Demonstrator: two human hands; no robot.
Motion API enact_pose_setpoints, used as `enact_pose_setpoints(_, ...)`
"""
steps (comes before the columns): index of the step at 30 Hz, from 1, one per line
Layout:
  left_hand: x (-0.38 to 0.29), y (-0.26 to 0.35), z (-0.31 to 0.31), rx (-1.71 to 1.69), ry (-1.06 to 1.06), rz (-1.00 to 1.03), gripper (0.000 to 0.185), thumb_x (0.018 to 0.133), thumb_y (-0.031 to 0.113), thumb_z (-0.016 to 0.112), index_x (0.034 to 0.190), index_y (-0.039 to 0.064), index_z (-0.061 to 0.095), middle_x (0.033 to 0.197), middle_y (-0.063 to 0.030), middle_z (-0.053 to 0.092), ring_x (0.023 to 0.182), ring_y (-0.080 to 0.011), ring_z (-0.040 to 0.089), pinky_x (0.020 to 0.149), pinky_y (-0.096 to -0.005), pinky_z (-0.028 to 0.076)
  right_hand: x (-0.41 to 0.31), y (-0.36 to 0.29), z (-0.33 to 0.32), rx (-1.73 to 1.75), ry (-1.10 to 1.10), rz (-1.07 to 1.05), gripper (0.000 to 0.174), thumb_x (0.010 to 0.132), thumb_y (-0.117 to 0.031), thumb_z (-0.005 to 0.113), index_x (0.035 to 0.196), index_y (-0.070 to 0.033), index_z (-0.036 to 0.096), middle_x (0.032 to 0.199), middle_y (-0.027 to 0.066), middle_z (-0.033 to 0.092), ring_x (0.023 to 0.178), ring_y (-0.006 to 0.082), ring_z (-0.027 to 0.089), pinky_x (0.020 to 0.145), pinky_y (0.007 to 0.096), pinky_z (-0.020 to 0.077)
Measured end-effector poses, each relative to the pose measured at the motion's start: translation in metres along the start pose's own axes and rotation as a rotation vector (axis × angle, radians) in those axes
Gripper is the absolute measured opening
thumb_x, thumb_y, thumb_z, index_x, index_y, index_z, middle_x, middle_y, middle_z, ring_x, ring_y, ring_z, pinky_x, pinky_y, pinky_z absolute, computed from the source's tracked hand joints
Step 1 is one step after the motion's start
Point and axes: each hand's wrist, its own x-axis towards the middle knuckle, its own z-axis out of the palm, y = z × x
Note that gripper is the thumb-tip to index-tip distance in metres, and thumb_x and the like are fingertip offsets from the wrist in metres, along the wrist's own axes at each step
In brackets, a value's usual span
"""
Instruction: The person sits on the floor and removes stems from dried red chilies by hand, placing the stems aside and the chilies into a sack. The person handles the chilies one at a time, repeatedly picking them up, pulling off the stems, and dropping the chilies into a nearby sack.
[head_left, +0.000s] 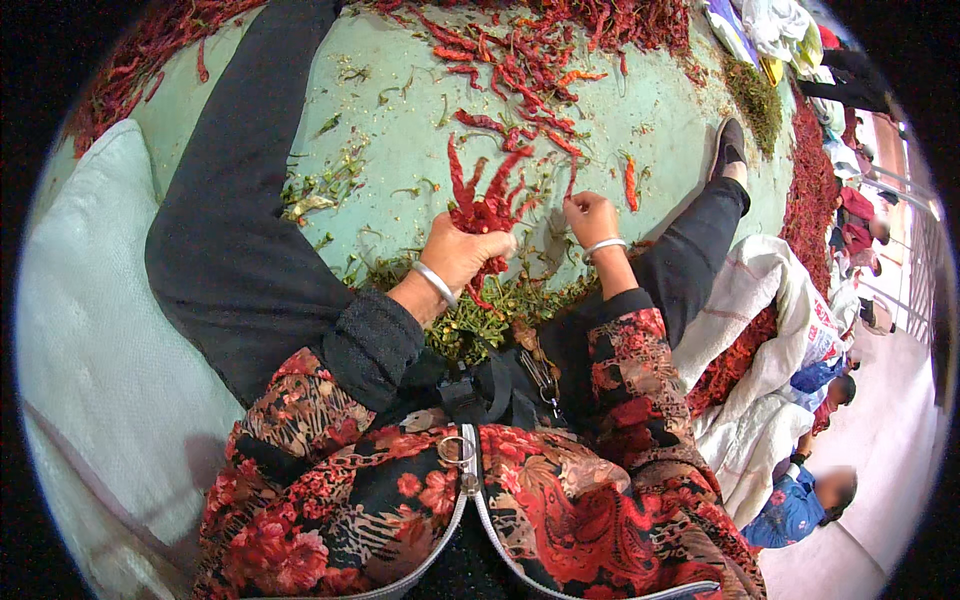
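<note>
A bunch of dried red chili peppers (487, 210) is gripped in my left hand (466, 251), the pods fanning out past the fingers. My right hand (592, 219), just beside it, pinches one thin red chili (572, 176) at its end between thumb and fingertips. Loose red chilies (525, 90) lie scattered on the pale green floor beyond both hands. One orange-red chili (630, 184) lies to the right of my right hand. Below my hands, between my legs, is a heap of green-brown chili stems (472, 326).
Large piles of red chilies lie at the top left (135, 67) and along the right (810, 195). A pale woven sack (90, 300) is at the left; an open white sack (750, 277) holding chilies is at the right. Several people sit farther right, one in blue (787, 510).
</note>
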Motion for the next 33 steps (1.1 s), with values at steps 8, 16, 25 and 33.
enact_pose_setpoints(8, -0.011, -0.008, 0.015, -0.233, -0.009, -0.022, 0.013, 0.066, 0.001, 0.065, 0.078, -0.001, 0.061, 0.071, -0.004, 0.062, 0.061, -0.0122, 0.057, 0.06, -0.0259, 0.047, -0.088, -0.073, -0.026, 0.6, -0.272, 0.017, 0.011, 0.08, -0.008, 0.053, 0.078, 0.002, 0.057, 0.061, 0.0023, 0.055, 0.054, 0.0113, 0.05, 0.052, 0.0244, 0.0418)
enact_pose_setpoints(16, -0.019, -0.01, 0.018, 0.731, -0.046, 0.909, 0.028, 0.061, 0.006, 0.065, 0.088, 0.002, 0.057, 0.084, -0.0141, 0.055, 0.082, -0.0357, 0.049, 0.078, -0.0388, 0.041, -0.084, -0.079, -0.006, -0.102, -0.101, -0.566, 0.018, 0.065, -0.005, 0.056, 0.082, -0.005, 0.06, 0.07, 0.0154, 0.058, 0.061, 0.0369, 0.054, 0.051, 0.0399, 0.0436)
enact_pose_setpoints(25, 0.002, 0.024, 0.0, -0.393, 0.221, 0.003, 0.012, 0.073, 0.008, 0.06, 0.084, 0.001, 0.059, 0.074, -0.0055, 0.061, 0.067, -0.015, 0.058, 0.062, -0.0276, 0.048, -0.02, -0.086, -0.028, 0.524, -0.245, 0.221, 0.022, 0.082, -0.017, 0.056, 0.095, -0.001, 0.056, 0.073, 0.0024, 0.062, 0.049, 0.0116, 0.048, 0.045, 0.0237, 0.0393)
enact_pose_setpoints(33, 0.009, 0.007, -0.009, -0.411, -0.009, 0.113, 0.011, 0.075, 0.005, 0.058, 0.085, 0.0, 0.059, 0.077, -0.0069, 0.062, 0.07, -0.0157, 0.059, 0.068, -0.0281, 0.048, -0.042, -0.12, -0.045, 0.469, -0.357, -0.152, 0.015, 0.079, -0.014, 0.058, 0.083, 0.001, 0.06, 0.063, 0.0039, 0.058, 0.054, 0.0084, 0.048, 0.049, 0.0251, 0.0401)
